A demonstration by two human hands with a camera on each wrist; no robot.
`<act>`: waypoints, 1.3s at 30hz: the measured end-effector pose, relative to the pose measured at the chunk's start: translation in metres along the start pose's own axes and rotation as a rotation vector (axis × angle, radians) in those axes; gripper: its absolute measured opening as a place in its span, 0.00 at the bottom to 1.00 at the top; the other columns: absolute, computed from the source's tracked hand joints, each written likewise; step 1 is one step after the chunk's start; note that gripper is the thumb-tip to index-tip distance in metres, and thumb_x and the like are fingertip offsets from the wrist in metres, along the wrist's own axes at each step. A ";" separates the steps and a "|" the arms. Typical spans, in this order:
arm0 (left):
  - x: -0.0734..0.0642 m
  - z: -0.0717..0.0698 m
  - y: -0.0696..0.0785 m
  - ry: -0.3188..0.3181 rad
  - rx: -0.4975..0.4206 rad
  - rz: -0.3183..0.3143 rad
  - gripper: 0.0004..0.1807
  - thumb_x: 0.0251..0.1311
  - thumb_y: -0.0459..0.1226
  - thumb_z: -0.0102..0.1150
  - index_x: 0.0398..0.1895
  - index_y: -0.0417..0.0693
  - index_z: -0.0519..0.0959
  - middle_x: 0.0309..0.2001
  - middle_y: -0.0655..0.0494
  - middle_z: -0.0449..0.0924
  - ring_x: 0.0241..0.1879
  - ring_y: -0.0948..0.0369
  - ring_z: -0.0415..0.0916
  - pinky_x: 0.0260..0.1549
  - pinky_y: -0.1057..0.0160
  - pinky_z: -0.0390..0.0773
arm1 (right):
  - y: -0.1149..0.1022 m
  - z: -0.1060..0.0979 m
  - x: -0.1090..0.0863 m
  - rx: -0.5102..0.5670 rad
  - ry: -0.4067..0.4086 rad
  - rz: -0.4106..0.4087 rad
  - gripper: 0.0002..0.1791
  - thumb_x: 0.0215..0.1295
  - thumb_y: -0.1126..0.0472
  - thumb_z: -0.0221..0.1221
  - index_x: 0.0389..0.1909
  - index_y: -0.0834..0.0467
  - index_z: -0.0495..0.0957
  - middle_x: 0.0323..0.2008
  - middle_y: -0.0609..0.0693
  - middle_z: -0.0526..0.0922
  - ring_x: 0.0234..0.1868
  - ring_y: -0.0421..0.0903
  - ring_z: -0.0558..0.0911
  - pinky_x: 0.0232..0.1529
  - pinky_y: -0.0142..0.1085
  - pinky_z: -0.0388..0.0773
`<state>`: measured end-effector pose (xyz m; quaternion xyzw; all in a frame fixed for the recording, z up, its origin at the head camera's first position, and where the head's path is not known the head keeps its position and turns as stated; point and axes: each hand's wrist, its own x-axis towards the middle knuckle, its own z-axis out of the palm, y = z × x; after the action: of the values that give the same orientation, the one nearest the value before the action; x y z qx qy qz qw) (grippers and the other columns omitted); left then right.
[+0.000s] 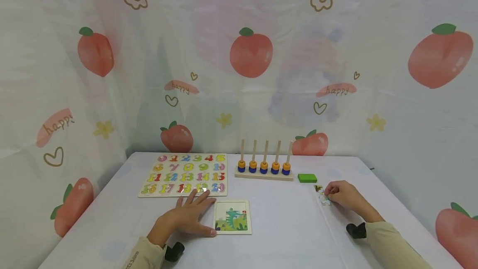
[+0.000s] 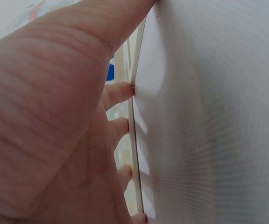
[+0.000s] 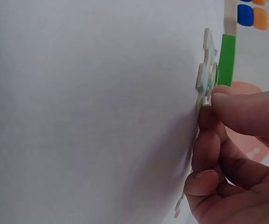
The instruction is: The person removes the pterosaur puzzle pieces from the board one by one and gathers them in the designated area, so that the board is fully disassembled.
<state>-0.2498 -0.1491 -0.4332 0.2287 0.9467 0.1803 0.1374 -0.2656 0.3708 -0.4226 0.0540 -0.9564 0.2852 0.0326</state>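
Puzzle piece (image 3: 208, 98) sits pinched in the right grip (image 1: 342, 194).

Teal dinosaur puzzle (image 1: 232, 218), green block (image 1: 307, 178), orange-and-blue beads (image 1: 264, 167).

On tbl (image 1: 280, 227), no. board (image 1: 178, 177) lies back L, bead rack (image 1: 264, 175) R of it, then block (image 1: 307, 178); framed puzzle (image 1: 232, 221) before board, loose pcs (image 1: 324, 199) before block.

The left hand (image 1: 186, 219) and right hand (image 1: 344, 196) are bare. The left sleeve (image 1: 147, 256) is beige and bears dark lettering (image 1: 132, 260); the right sleeve (image 1: 390, 242) is beige. A rounded black wrist unit (image 1: 174, 252) projects beside each cuff.
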 end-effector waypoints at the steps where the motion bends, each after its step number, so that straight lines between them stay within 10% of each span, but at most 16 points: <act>1: 0.002 0.001 -0.002 -0.006 -0.005 0.005 0.57 0.54 0.69 0.74 0.83 0.56 0.64 0.87 0.50 0.48 0.84 0.37 0.33 0.74 0.24 0.34 | 0.000 0.001 0.000 -0.004 0.003 -0.001 0.05 0.68 0.73 0.62 0.35 0.62 0.82 0.32 0.50 0.79 0.35 0.50 0.75 0.36 0.42 0.74; 10: 0.014 0.016 -0.021 0.026 -0.023 0.047 0.62 0.48 0.78 0.68 0.84 0.60 0.63 0.87 0.50 0.46 0.84 0.36 0.31 0.71 0.21 0.30 | -0.009 0.007 0.001 0.026 0.044 0.007 0.03 0.71 0.71 0.61 0.38 0.64 0.82 0.33 0.51 0.81 0.35 0.49 0.76 0.34 0.39 0.75; 22: 0.001 -0.001 -0.001 -0.020 -0.010 0.002 0.58 0.54 0.69 0.74 0.83 0.55 0.63 0.86 0.48 0.48 0.84 0.36 0.33 0.73 0.23 0.33 | -0.037 0.019 0.009 0.092 0.022 0.003 0.05 0.72 0.71 0.61 0.44 0.66 0.84 0.36 0.52 0.83 0.37 0.50 0.77 0.36 0.41 0.79; 39: 0.012 0.010 -0.017 0.006 -0.019 0.033 0.61 0.50 0.76 0.70 0.84 0.59 0.63 0.87 0.48 0.47 0.83 0.34 0.32 0.71 0.20 0.31 | -0.077 0.041 0.011 0.219 -0.037 -0.100 0.08 0.74 0.69 0.63 0.49 0.68 0.85 0.44 0.54 0.87 0.45 0.51 0.82 0.44 0.42 0.84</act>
<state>-0.2636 -0.1542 -0.4508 0.2423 0.9415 0.1924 0.1336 -0.2683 0.2837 -0.4142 0.1099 -0.9161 0.3849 0.0232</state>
